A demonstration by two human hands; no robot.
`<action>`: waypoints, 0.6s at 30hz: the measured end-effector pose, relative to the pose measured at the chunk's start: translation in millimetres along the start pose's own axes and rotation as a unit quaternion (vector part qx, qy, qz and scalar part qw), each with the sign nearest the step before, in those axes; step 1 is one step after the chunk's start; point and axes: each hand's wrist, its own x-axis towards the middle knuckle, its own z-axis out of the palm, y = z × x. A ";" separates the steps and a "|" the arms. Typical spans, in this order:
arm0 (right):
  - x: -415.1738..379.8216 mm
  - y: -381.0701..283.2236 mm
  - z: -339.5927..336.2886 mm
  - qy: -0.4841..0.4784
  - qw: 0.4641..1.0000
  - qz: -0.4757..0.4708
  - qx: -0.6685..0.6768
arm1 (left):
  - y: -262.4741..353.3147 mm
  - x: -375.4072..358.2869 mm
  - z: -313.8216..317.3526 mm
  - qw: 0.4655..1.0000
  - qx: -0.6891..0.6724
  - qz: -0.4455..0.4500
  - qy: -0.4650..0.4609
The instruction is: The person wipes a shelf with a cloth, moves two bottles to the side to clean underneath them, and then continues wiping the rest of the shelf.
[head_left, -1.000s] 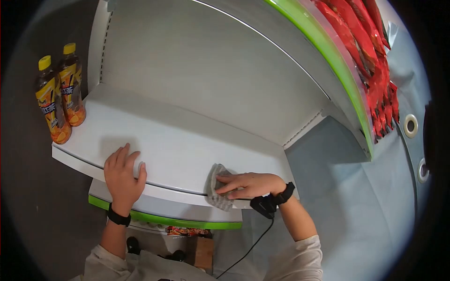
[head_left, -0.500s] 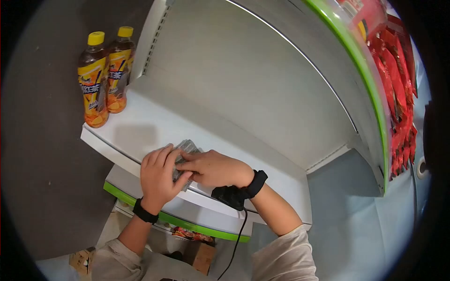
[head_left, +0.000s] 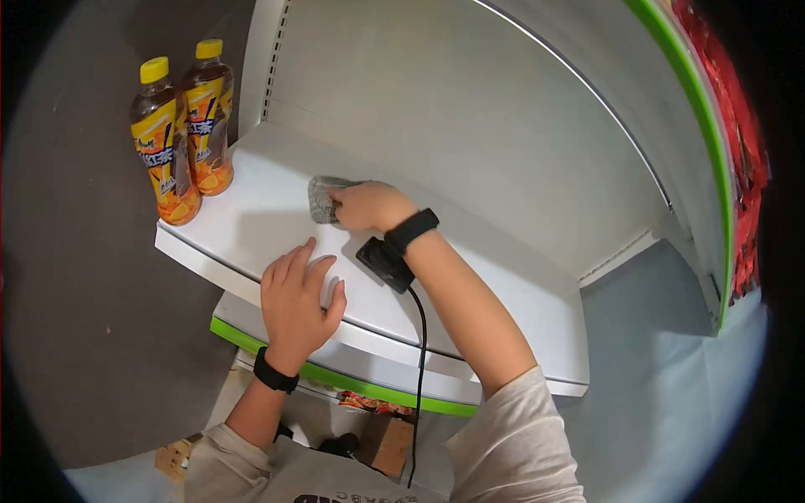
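Your right hand (head_left: 375,206) touches the cloth (head_left: 320,199) jutting toward the bottles (head_left: 158,151), grip unclear. Your left hand (head_left: 297,308) is open.

Single view, head-worn: faces forward and steeply down over the white shelf (head_left: 486,310), within arm's reach; no second view.

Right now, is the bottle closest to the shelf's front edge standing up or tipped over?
Standing up: the nearer bottle has its base on the white shelf and its yellow cap on top.
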 end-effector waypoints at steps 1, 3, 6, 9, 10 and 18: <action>7.3 0.9 0.7 -0.009 0.999 0.039 -0.033 | 1.6 1.2 -1.7 1.000 0.002 -0.004 0.000; 19.4 9.3 -2.0 -0.040 0.992 0.097 -0.067 | 2.3 1.0 -1.2 1.000 0.008 0.000 -0.008; 24.8 24.4 -3.8 -0.055 0.981 0.164 -0.091 | 0.5 1.4 -1.4 1.000 0.017 0.006 -0.019; 12.0 46.6 -1.2 -0.035 0.973 0.206 -0.098 | 0.9 1.3 -0.6 0.999 0.022 0.011 -0.024; 9.6 56.7 2.7 -0.026 0.968 0.222 -0.112 | -1.0 0.7 -0.4 1.000 0.022 0.006 -0.021; -72.5 167.3 11.3 -0.038 0.911 0.409 -0.039 | 2.6 0.2 -0.4 0.999 0.036 0.017 -0.027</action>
